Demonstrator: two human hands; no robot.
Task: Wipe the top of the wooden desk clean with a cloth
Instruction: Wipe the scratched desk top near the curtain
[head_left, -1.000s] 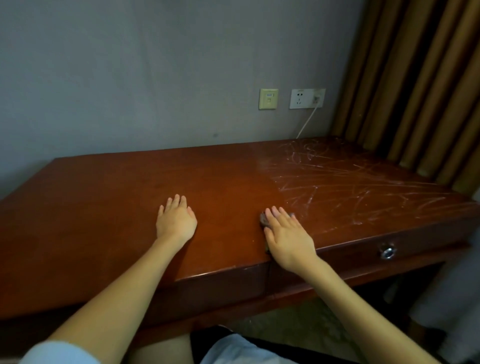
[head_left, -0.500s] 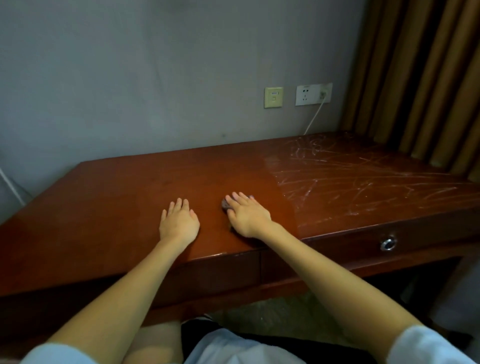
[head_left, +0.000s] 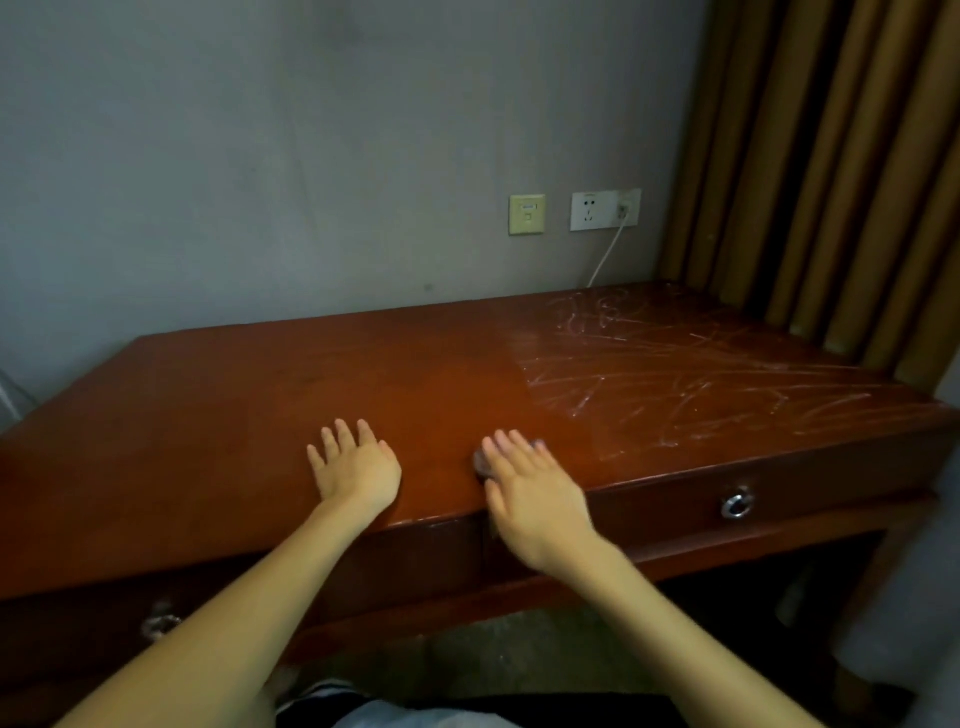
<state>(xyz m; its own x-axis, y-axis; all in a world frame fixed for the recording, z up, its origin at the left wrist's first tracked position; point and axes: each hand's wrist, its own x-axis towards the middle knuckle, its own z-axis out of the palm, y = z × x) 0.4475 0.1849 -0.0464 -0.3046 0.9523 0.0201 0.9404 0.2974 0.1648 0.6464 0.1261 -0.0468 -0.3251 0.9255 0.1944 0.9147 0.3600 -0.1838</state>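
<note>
- The right grip (head_left: 535, 493), a bare hand, lies flat with its fingers straight. It presses down on a small dark cloth (head_left: 480, 463) near the front edge of the table (head_left: 249, 410), and the fingers do not curl round it.
- Only the edges of the cloth show, past the fingertips and on the thumb side of that grip.
- The left grip (head_left: 358, 467) rests just to its left, palm down on bare wood, fingers straight and slightly spread, holding nothing.
- Right of and beyond the right grip, pale chalky streaks (head_left: 675, 384) cover the reddish-brown top. The wood around and left of both grips looks smooth.
- Below and to the right of the right grip, a drawer front carries a metal ring pull (head_left: 736, 505).
- Far beyond the grips, a grey wall (head_left: 260, 156) holds a white socket (head_left: 605, 209) with a cable (head_left: 605, 260) plugged in. Brown curtains (head_left: 831, 156) hang to the right.
</note>
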